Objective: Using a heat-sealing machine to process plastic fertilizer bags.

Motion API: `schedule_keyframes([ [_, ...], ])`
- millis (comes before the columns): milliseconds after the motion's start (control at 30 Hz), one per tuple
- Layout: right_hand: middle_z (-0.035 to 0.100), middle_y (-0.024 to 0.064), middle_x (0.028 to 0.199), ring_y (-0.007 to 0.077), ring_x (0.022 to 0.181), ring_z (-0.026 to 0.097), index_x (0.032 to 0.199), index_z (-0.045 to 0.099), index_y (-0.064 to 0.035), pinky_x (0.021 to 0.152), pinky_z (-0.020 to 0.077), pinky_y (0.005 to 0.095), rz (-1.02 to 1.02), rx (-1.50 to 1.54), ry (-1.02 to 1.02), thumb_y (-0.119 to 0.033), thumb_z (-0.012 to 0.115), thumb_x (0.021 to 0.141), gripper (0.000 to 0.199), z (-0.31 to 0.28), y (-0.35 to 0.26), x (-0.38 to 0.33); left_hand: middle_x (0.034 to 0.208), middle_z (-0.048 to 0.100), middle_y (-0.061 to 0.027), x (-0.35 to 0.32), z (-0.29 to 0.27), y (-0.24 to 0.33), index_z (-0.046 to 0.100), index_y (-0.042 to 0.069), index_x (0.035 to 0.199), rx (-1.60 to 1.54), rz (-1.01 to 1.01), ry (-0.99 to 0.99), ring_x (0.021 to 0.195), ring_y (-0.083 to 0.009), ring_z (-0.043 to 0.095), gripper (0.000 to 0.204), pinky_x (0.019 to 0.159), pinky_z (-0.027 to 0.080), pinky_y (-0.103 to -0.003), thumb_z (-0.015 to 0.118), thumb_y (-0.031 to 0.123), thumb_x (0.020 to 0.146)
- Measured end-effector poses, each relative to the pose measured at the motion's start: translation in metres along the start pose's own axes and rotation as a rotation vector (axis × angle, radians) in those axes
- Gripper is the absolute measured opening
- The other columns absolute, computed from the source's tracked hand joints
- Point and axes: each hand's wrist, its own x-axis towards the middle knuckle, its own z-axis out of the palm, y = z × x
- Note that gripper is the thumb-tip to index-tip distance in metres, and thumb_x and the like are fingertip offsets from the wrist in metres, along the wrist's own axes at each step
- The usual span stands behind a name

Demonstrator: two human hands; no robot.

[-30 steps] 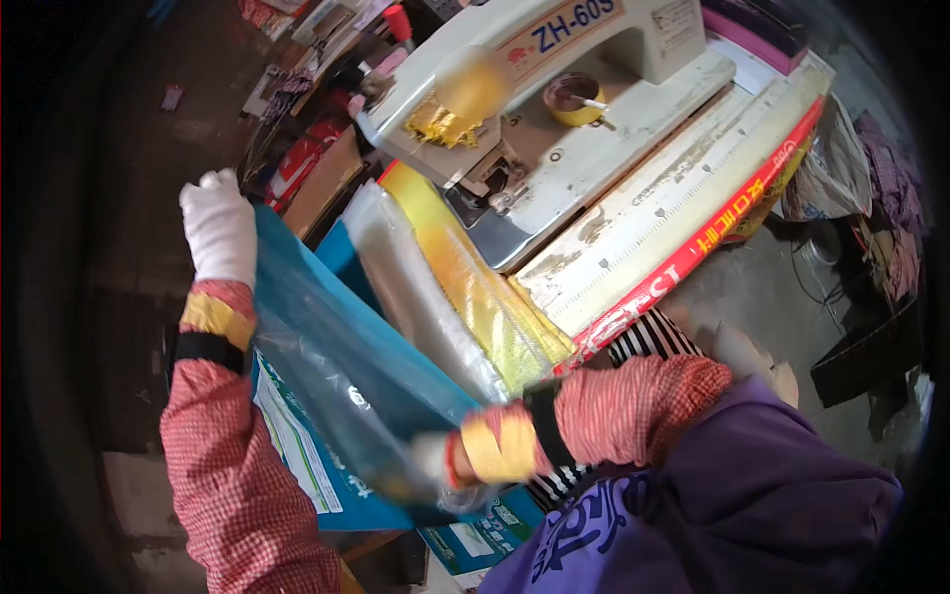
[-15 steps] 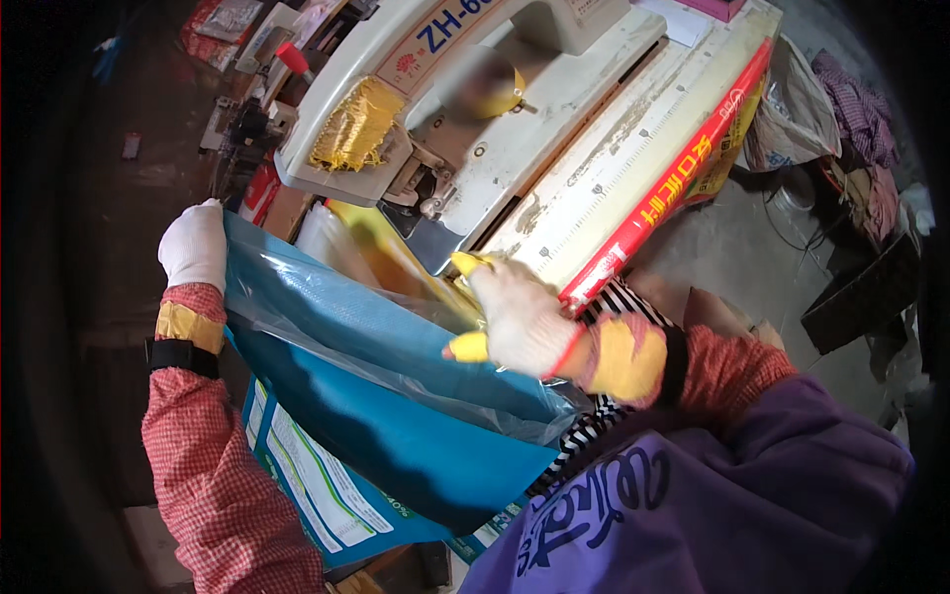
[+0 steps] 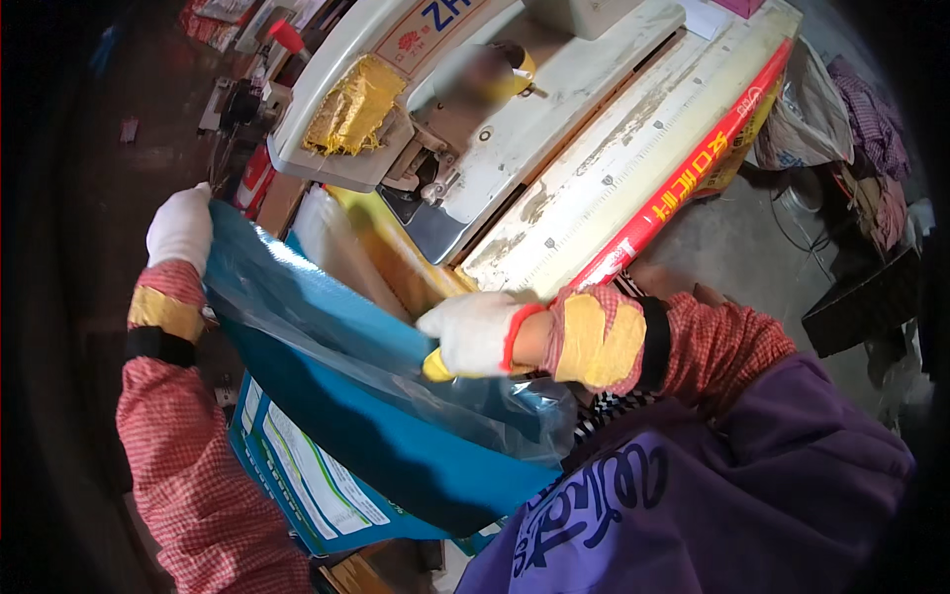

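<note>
A large blue bag [image 3: 396,485] with a clear plastic liner [image 3: 327,337] hangs between my hands, its mouth spread apart. At the bag's far left corner, my left hand [image 3: 180,233] in a white glove is closed on the rim. My right hand [image 3: 475,332], gloved in white with yellow fingertips, is closed over the bag's far edge, thumb on the inner side; its fingertips are partly hidden. Just beyond the bag stands a pale industrial sewing machine [image 3: 435,193], yellow woven cloth [image 3: 354,107] tied on its head.
A worn white table edge [image 3: 564,213] with a red printed strip [image 3: 683,178] runs along the machine's right. Yellow and clear bags [image 3: 371,252] lie beneath the needle area. A white plastic sack [image 3: 807,109] and a dark box [image 3: 866,302] are on the floor at right.
My right hand has moved left and toward me, from beside the machine bed onto the bag's far edge, and closed. My left hand has shifted slightly left with the bag corner.
</note>
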Motion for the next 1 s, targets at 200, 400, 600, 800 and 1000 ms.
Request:
schedule_keyframes([
  [200,0.059,0.0127,0.075,0.0335,0.069,0.059,0.104,0.055,-0.0108,0.063,0.0472,0.0443,-0.052,0.144,0.386,-0.022,0.049,0.081,0.026,0.027,-0.051,0.001,0.100,0.062,-0.0210,0.023,0.035,0.037,0.062,0.005,0.101,-0.060,-0.088,0.046,0.094,-0.0367,0.060,0.026,0.078,0.049,-0.046,0.043,0.017,0.088],
  [400,0.059,0.0147,0.077,0.0338,0.072,0.060,0.100,0.058,-0.0110,0.062,0.0457,0.0434,0.063,0.335,0.249,-0.026,0.056,0.083,0.022,-0.007,0.016,-0.105,0.090,0.062,-0.0148,-0.020,0.160,0.159,0.062,0.009,0.095,-0.262,0.447,0.501,0.076,-0.0322,0.061,0.021,0.078,0.048,-0.044,0.052,0.014,0.077],
  [600,0.065,0.0051,0.083,0.0183,0.075,0.063,0.100,0.064,-0.0096,0.068,0.0502,0.0289,0.561,0.604,0.214,-0.023,0.056,0.089,0.019,0.001,0.039,-0.159,0.104,0.058,-0.0138,-0.024,0.186,0.155,0.055,0.012,0.113,-0.459,0.609,0.580,0.094,-0.0320,0.057,0.043,0.085,0.041,-0.050,0.058,0.009,0.070],
  [800,0.067,0.0101,0.085,0.0200,0.080,0.065,0.109,0.063,-0.0111,0.072,0.0509,0.0313,0.728,0.480,0.222,-0.017,0.055,0.086,0.024,-0.024,0.009,-0.143,0.090,0.062,-0.0156,-0.020,0.184,0.162,0.062,0.008,0.093,-0.798,0.682,0.505,0.087,-0.0327,0.059,0.020,0.073,0.047,-0.037,0.055,0.003,0.075],
  [1000,0.065,0.0150,0.087,0.0295,0.080,0.065,0.106,0.061,-0.0118,0.068,0.0522,0.0384,0.725,-0.176,-0.146,-0.017,0.049,0.085,0.025,-0.041,-0.003,-0.133,0.078,0.062,-0.0164,-0.027,0.163,0.164,0.063,0.006,0.090,-0.818,0.706,0.388,0.074,-0.0370,0.060,0.015,0.067,0.048,-0.040,0.051,0.009,0.081],
])
